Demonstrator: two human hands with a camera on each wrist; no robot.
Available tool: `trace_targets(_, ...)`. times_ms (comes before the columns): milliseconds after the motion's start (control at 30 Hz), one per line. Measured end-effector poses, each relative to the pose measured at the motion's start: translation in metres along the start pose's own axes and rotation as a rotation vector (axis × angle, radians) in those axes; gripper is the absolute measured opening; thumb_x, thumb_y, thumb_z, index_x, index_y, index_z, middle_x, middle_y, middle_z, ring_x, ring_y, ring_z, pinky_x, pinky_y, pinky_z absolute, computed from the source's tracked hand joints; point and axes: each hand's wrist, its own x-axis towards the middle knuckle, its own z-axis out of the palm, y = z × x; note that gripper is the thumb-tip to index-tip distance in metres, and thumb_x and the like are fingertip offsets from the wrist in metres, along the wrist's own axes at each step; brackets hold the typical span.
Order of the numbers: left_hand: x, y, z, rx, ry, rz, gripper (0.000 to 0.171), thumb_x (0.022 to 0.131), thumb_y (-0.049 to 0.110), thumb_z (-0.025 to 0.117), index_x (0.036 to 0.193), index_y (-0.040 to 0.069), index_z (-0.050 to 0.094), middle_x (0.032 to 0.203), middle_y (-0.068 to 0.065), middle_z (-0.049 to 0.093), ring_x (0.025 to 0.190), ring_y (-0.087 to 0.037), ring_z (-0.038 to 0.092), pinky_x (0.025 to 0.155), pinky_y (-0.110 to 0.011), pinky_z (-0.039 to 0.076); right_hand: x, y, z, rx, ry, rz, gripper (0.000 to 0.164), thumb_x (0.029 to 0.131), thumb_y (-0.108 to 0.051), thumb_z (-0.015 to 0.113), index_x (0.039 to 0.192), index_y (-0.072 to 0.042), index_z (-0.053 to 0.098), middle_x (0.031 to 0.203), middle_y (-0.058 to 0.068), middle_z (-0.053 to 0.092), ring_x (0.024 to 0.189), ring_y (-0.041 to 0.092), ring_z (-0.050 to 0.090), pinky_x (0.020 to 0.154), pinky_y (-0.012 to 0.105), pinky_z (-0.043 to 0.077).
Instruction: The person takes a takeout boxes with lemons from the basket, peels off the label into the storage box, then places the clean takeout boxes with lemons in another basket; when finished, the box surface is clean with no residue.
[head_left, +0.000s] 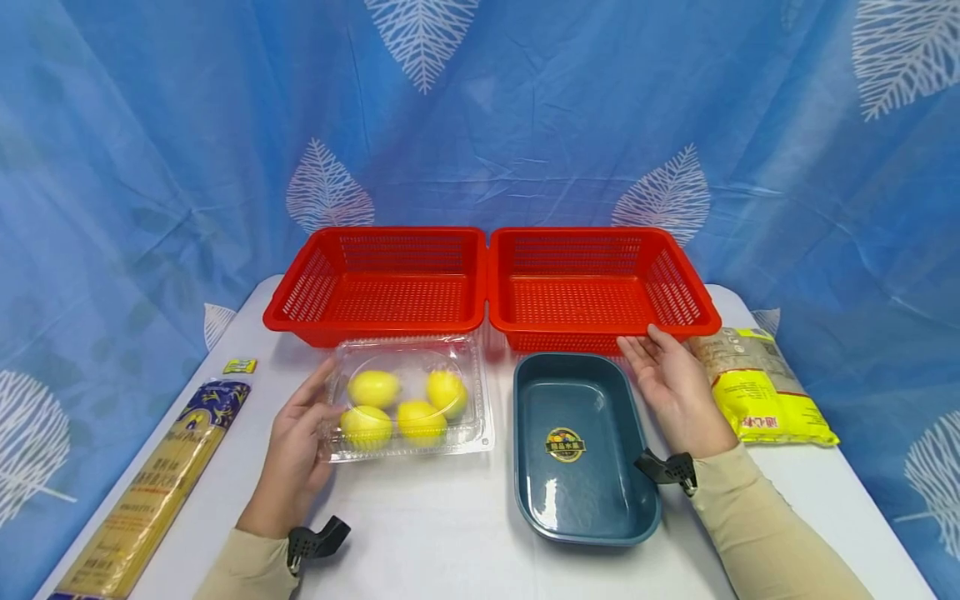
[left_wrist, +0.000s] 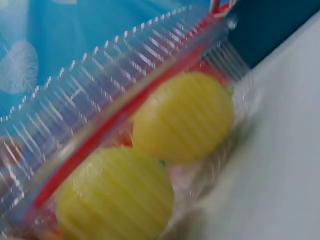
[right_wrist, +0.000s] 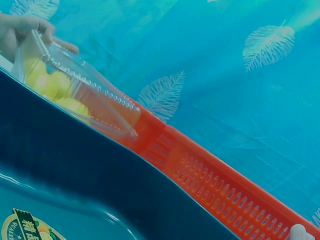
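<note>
My left hand (head_left: 296, 442) grips the left side of a clear plastic clamshell box (head_left: 476, 429). Several yellow lemons (head_left: 375, 388) sit inside it, two of them large behind the ribbed wall in the left wrist view. In the right wrist view the box looks tilted, with fingers over its upper edge. My right hand (head_left: 672, 385) is held palm up with loose fingers, beside the right rim of a dark blue tray (head_left: 536, 492) and close to the front of the right red basket (head_left: 570, 342). Nothing shows in its grasp; whether it touches the basket I cannot tell.
The left red basket (head_left: 378, 333) stands side by side with the right one at the back. A long noodle packet (head_left: 157, 483) and a small yellow-green wrapped packet (head_left: 240, 367) lie at left. A yellow and clear bag (head_left: 772, 392) lies at right.
</note>
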Motion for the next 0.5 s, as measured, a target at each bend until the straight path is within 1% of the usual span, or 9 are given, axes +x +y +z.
trace_targets(67,-0.002,0.001,0.002,-0.020,0.037,-0.001,0.059,0.091,-0.011,0.042,0.142,0.017,0.043,0.152,0.003,0.021,0.137,-0.013,0.018,0.079,-0.013,0.046,-0.001,0.001,0.000,-0.003,-0.003,-0.007,0.060,0.087,-0.004,0.065,0.132,-0.017,0.028,0.135,0.008,0.028,0.127,0.022,0.031,0.095,0.037,0.043)
trace_targets(100,-0.004,0.001,0.004,-0.023,0.062,-0.007,0.058,0.090,-0.010,0.043,0.142,0.017,0.044,0.151,0.003,0.023,0.136,-0.013,0.019,0.084,-0.016,0.045,-0.001,0.001,0.001,-0.004,-0.004,-0.009,0.061,0.087,-0.004,0.065,0.133,-0.018,0.027,0.136,0.008,0.027,0.127,0.022,0.031,0.095,0.037,0.043)
trace_targets(133,-0.005,0.002,0.005,-0.024,0.085,-0.014,0.058,0.090,-0.010,0.044,0.141,0.018,0.045,0.150,0.003,0.024,0.136,-0.014,0.020,0.086,-0.016,0.044,-0.001,0.001,0.001,-0.004,-0.006,-0.010,0.061,0.087,-0.004,0.065,0.133,-0.018,0.028,0.135,0.008,0.028,0.127,0.022,0.030,0.095,0.037,0.043)
trace_targets(200,-0.009,0.005,0.006,-0.035,0.116,-0.022,0.056,0.091,-0.008,0.045,0.140,0.018,0.046,0.149,0.002,0.026,0.136,-0.015,0.021,0.094,-0.019,0.039,-0.002,0.001,0.001,-0.004,-0.012,-0.008,0.062,0.087,-0.004,0.065,0.133,-0.019,0.027,0.134,0.008,0.029,0.129,0.023,0.029,0.095,0.038,0.042)
trace_targets(267,-0.012,0.008,0.007,-0.045,0.145,-0.031,0.055,0.091,-0.007,0.046,0.139,0.018,0.048,0.148,0.002,0.027,0.135,-0.015,0.023,0.097,-0.021,0.036,-0.002,0.000,0.001,-0.005,-0.012,-0.007,0.063,0.087,-0.004,0.066,0.133,-0.019,0.027,0.133,0.008,0.030,0.128,0.023,0.029,0.095,0.038,0.042)
trace_targets(367,-0.017,0.012,0.007,-0.063,0.162,-0.035,0.053,0.092,-0.006,0.047,0.139,0.017,0.047,0.148,0.001,0.028,0.135,-0.016,0.022,0.100,-0.025,0.032,-0.002,0.000,0.001,-0.004,-0.007,-0.009,0.063,0.086,-0.003,0.066,0.133,-0.020,0.026,0.134,0.008,0.030,0.128,0.023,0.031,0.095,0.038,0.043)
trace_targets(500,-0.024,0.019,0.007,-0.084,0.199,-0.042,0.052,0.092,-0.005,0.048,0.138,0.019,0.049,0.147,0.002,0.028,0.134,-0.017,0.023,0.100,-0.030,0.034,-0.001,0.000,0.000,-0.007,-0.003,-0.005,0.065,0.086,-0.003,0.066,0.133,-0.022,0.025,0.135,0.008,0.028,0.128,0.023,0.031,0.094,0.038,0.043)
